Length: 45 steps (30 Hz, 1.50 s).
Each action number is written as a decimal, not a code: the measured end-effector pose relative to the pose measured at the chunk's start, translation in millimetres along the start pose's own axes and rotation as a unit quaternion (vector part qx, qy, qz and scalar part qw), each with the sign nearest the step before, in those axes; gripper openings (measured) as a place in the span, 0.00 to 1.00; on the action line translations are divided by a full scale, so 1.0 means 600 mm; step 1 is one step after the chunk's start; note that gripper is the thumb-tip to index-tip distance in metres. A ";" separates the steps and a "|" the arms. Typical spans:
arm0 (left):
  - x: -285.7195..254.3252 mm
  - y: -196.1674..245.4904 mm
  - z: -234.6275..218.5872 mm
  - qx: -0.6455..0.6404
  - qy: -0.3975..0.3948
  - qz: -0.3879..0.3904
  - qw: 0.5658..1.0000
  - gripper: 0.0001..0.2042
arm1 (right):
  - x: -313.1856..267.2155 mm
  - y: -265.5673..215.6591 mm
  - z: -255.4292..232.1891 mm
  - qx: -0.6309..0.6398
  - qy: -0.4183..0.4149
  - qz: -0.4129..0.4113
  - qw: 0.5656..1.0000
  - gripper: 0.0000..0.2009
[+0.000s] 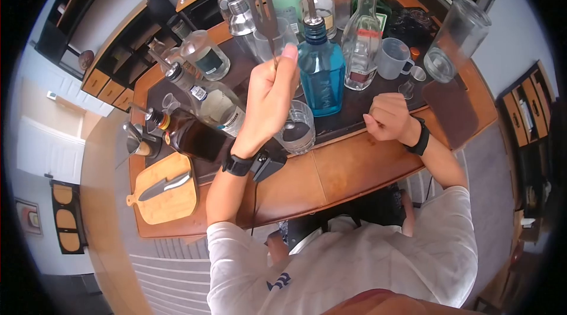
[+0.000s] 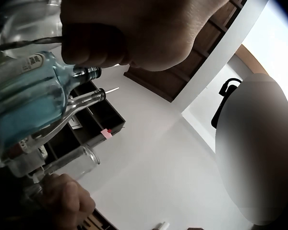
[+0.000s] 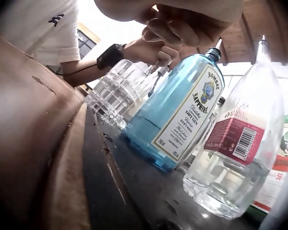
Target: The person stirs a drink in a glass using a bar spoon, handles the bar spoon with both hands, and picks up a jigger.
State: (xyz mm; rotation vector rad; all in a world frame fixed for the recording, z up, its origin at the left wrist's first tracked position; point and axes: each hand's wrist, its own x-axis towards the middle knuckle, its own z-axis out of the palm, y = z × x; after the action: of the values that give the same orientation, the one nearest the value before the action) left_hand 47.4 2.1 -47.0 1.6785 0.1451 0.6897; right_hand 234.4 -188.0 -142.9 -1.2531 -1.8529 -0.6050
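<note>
My left hand (image 1: 269, 99) grips a bar spoon by its twisted shaft (image 2: 29, 43), with the fork end (image 1: 266, 19) pointing up. Below that hand stands a clear glass (image 1: 295, 129), also seen in the right wrist view; the spoon's lower end is hidden. A blue gin bottle (image 1: 322, 75) with a pourer stands just right of the left hand. My right hand (image 1: 390, 117) is loosely curled over the table's front edge and holds nothing. Near it are a metal jigger (image 1: 411, 81) and a clear plastic measuring cup (image 1: 394, 58).
Several bottles with pourers crowd the table's back, including a clear red-labelled bottle (image 1: 363, 31). A tall glass vessel (image 1: 458, 40) stands at right. At left, a knife (image 1: 165, 186) lies on a wooden board (image 1: 159, 211), near a dark brown bottle (image 1: 198, 137).
</note>
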 end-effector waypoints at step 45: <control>-0.032 0.097 -0.108 0.261 -0.234 -0.050 0.935 0.12 | 0.012 -0.005 -0.001 0.022 -0.047 0.106 0.993 0.14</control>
State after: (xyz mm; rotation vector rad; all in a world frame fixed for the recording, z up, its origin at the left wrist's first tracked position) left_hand -17.7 34.9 4.9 2.2819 0.0754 0.1572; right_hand 230.2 -185.8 -136.8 -1.4480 -1.7687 -0.3933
